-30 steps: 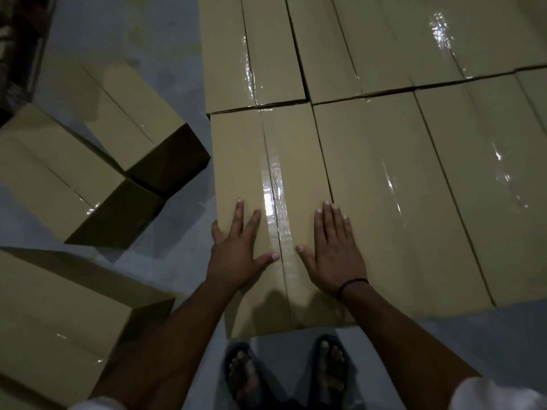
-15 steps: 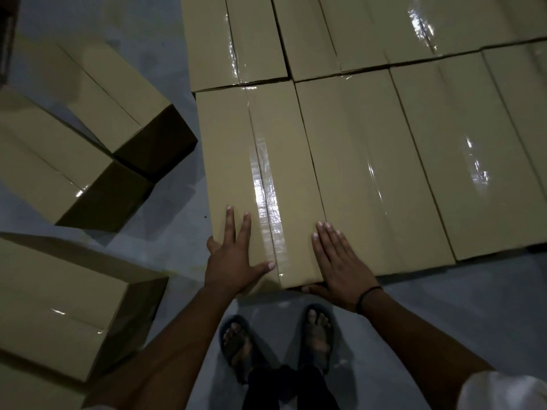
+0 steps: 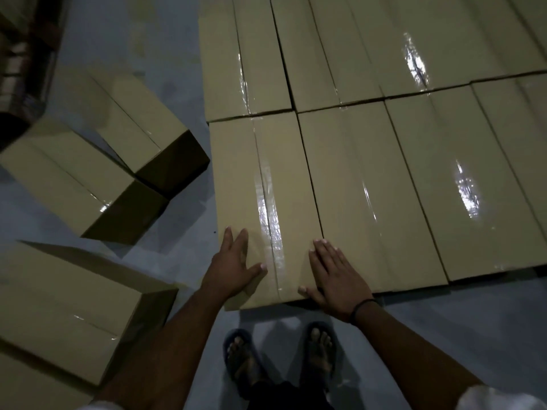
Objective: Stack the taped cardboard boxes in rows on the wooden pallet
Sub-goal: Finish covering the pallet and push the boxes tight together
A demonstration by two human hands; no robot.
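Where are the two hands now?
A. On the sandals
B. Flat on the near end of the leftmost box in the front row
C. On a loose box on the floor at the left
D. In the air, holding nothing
B: the left hand and the right hand lie with straight fingers on the near end of that box, one on each side of its tape.
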